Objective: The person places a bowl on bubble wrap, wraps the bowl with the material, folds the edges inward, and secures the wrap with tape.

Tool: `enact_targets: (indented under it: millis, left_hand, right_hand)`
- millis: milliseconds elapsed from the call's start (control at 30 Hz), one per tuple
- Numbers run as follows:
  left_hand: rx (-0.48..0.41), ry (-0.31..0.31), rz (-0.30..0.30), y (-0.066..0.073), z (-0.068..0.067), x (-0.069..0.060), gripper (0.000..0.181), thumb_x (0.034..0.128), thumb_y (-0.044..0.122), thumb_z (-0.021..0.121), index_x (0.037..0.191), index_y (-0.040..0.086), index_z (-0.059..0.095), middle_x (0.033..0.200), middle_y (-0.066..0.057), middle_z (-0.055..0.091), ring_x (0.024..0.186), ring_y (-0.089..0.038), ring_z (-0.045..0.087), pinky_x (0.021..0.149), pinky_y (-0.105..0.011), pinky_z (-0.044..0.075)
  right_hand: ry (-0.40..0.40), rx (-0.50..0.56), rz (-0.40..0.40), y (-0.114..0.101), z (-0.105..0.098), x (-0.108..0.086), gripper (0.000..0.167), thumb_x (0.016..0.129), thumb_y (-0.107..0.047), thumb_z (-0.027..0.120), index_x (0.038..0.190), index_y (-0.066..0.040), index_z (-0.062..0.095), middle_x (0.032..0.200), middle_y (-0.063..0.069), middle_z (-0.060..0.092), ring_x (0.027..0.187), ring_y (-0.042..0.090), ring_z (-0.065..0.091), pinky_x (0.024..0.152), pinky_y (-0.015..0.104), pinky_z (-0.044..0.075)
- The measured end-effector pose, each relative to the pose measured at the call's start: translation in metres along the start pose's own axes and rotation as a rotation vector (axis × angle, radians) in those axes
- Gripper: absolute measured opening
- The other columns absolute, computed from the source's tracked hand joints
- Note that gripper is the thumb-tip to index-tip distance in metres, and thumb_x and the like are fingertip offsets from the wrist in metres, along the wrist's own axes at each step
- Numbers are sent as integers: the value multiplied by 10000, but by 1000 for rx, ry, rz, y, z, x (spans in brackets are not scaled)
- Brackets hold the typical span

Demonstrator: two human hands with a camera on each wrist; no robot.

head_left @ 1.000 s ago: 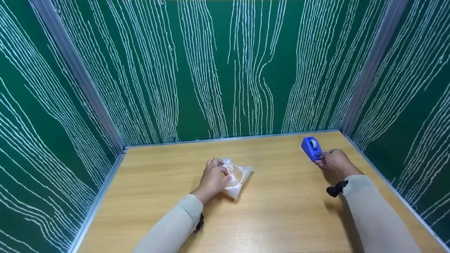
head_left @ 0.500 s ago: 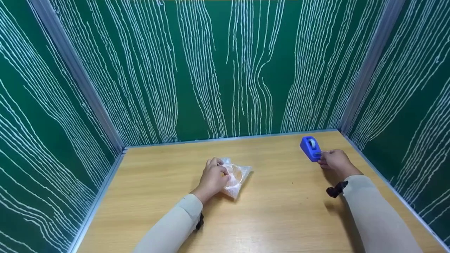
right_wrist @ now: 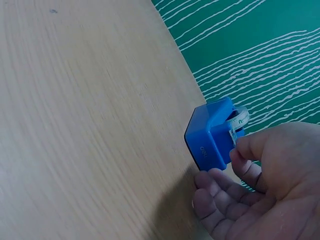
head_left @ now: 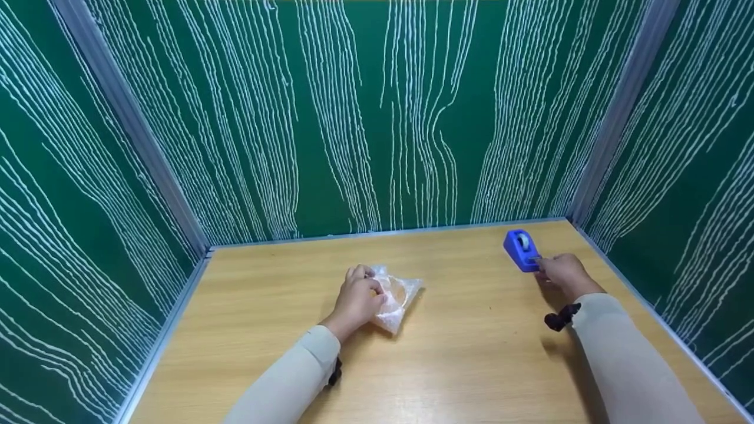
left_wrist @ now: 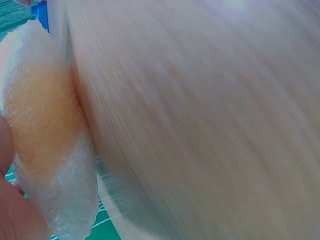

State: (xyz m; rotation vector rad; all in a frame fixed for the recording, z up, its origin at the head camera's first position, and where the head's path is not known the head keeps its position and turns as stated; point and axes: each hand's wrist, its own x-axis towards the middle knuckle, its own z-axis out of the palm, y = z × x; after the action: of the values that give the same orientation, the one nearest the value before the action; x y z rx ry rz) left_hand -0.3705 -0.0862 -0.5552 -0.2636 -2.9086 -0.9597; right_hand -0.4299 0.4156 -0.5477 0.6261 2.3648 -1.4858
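Note:
A bubble-wrap bundle [head_left: 396,297] lies on the table near its middle, with something orange showing through the wrap in the left wrist view. My left hand [head_left: 356,299] grips its left side, thumb in front and fingers over the top. At the back right stands a blue tape dispenser [head_left: 521,251] with a roll of clear tape [right_wrist: 242,120]. My right hand [head_left: 564,274] is at the dispenser's front end. Its thumb and index finger pinch the tape's loose end, while the other fingers curl beneath, close to the dispenser's base.
The wooden table [head_left: 447,365] is bounded at the back and sides by green panels [head_left: 377,118] with white wavy lines. Metal posts [head_left: 618,112] stand at the two back corners. A black wrist camera [head_left: 562,318] sits on the right wrist.
My right hand has shifted slightly at the dispenser's front, its fingertips now closer against it than half a second ago. The left hand and the bundle have stayed put.

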Motion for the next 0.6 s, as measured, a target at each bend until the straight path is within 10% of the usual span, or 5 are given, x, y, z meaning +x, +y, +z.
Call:
enact_targets:
  millis: [600]
  left_hand:
    - [2,13,49,-4,0,-1,119,1015,216,858,907,180,823,1456,-16,586,1405,-247,494,1237,-457,506]
  right_hand:
    - [11,-160,-31,1,7,1,619,1214,-228,379,1660,194,303,1675,379,435,1481,485,461,1373,685,287]
